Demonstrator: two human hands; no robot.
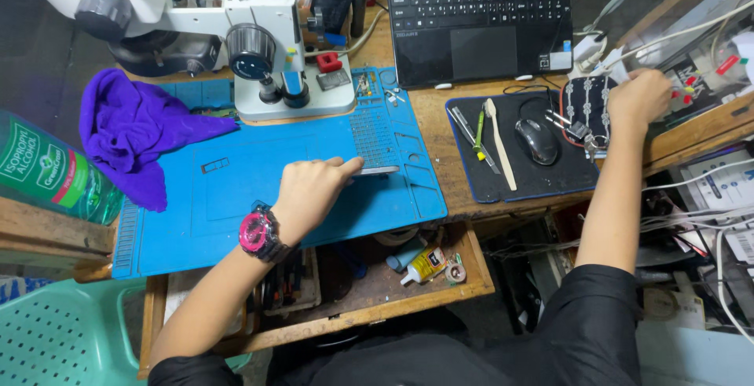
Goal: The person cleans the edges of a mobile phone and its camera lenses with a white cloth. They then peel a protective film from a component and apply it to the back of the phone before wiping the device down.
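My left hand [310, 192], with a pink and black watch [261, 234] on its wrist, rests on the blue work mat [236, 197]. Its fingers pinch a thin grey flat tool [375, 171] that lies on the mat. My right hand [640, 99] reaches far to the right, at the edge of a black patterned pouch [587, 103] and next to white cables [675, 36]. Whether it grips anything is hidden by the back of the hand.
A white microscope [267, 48] stands at the mat's far edge, a purple cloth [133, 131] and a green bottle [47, 170] to the left. A black laptop [479, 17], a mouse [537, 141] on a black pad and an open wooden drawer [377, 276] lie nearby.
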